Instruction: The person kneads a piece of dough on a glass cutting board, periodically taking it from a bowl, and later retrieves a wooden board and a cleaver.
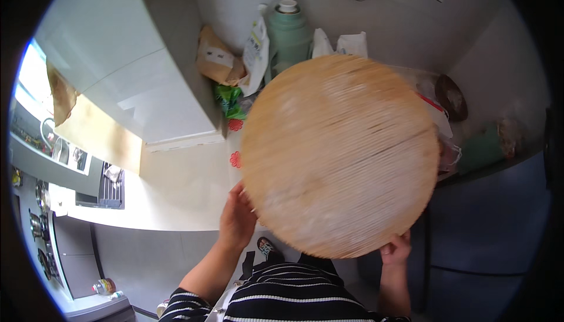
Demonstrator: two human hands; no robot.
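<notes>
A large round board of thin parallel stalks (341,157), straw-coloured and dusted with white patches, fills the middle of the head view. My left hand (236,219) grips its lower left rim, the fingers partly hidden beneath it. At the lower right rim my right hand (396,249) is closed on the same board. It is held up in front of my body, over the edge of the pale counter (176,187), and covers part of what stands behind it.
Behind the board stand a green thermos flask (289,37), a brown paper bag (217,58), a white pouch (256,52) and a green packet (230,102). A dark round object (451,98) leans at the right. A pillar (170,58) rises at the left; a dark blue cabinet (482,222) stands right.
</notes>
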